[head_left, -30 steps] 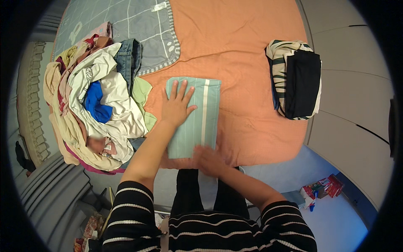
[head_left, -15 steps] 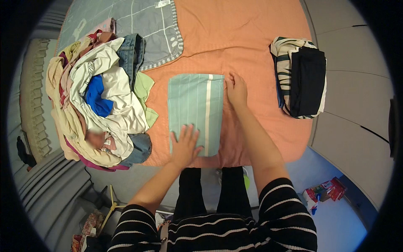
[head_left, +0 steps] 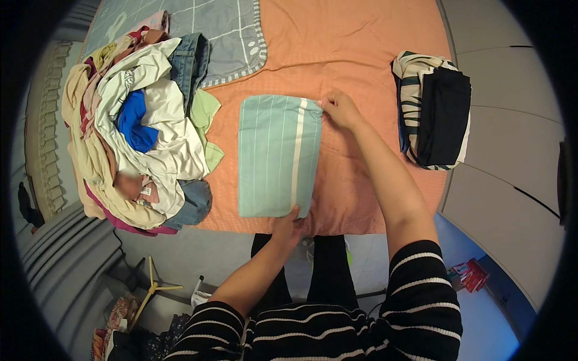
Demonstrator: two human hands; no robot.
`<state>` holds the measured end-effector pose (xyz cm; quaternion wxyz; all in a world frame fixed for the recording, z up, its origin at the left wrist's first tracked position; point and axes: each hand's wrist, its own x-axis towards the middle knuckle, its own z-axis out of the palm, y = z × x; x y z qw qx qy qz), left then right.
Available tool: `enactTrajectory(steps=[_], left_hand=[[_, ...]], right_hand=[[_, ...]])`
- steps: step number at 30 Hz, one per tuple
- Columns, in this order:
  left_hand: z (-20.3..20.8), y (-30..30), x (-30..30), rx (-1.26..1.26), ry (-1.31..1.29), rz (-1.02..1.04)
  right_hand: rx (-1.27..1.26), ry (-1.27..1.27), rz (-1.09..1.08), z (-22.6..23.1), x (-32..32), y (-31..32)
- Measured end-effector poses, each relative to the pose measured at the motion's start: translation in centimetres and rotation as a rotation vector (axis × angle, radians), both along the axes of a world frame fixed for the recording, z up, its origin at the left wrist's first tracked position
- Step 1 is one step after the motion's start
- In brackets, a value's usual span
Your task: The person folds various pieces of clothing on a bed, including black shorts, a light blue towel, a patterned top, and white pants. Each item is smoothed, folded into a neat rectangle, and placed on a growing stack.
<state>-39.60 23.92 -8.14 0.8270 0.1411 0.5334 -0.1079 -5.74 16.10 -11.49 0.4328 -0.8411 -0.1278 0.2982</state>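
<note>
A folded pale green cloth [head_left: 271, 156] with thin white lines and one broad cream stripe lies flat on the orange bedspread [head_left: 355, 54] in front of me. My right hand [head_left: 341, 110] pinches its far right corner between thumb and fingers. At the near edge, close to the broad stripe, my left hand [head_left: 288, 227] grips the cloth with the thumb on top. The other fingers of that hand are mostly hidden below the edge.
On the left is a heaped pile of clothes [head_left: 174, 120] with a blue piece [head_left: 137, 123] and denim. A folded stack [head_left: 442, 117], black on top, sits near the right bed edge. A grey quilted mat [head_left: 223, 36] lies at the far left. Beyond the right edge stand pale cabinets [head_left: 512, 132].
My left hand has gone from lying flat on the cloth to gripping its near edge, further right. My right hand now pinches the far right corner, where it was beside it.
</note>
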Motion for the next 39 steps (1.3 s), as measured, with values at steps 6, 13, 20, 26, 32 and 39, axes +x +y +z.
enactTrajectory(steps=[6, 13, 20, 26, 32, 39], left_hand=[[0.1, 1.0, -4.1, 0.13, 0.137, -0.17], [2.6, 2.0, -3.8, 0.096, 0.058, -0.159], [0.3, 3.1, -6.7, 0.136, 0.02, -0.291], [3.6, 3.2, -5.5, 0.013, 0.085, -1.071], [5.2, 5.9, 2.0, 1.826, -0.553, -1.395], [-0.1, 8.9, -0.3, 1.75, -0.385, -1.907]], right_hand=[[-0.172, -0.088, -0.266, 0.2, 2.1, -2.2], [-0.344, -0.241, -0.353, -0.5, -7.7, -0.8], [-0.46, 0.01, -0.364, 0.2, -5.7, -2.4], [-0.107, -0.131, -0.888, -1.1, -10.8, -2.9], [-0.149, -0.816, 0.468, 1.9, -16.7, 0.2], [-0.75, -0.713, 0.136, 1.3, -9.1, -1.4]])
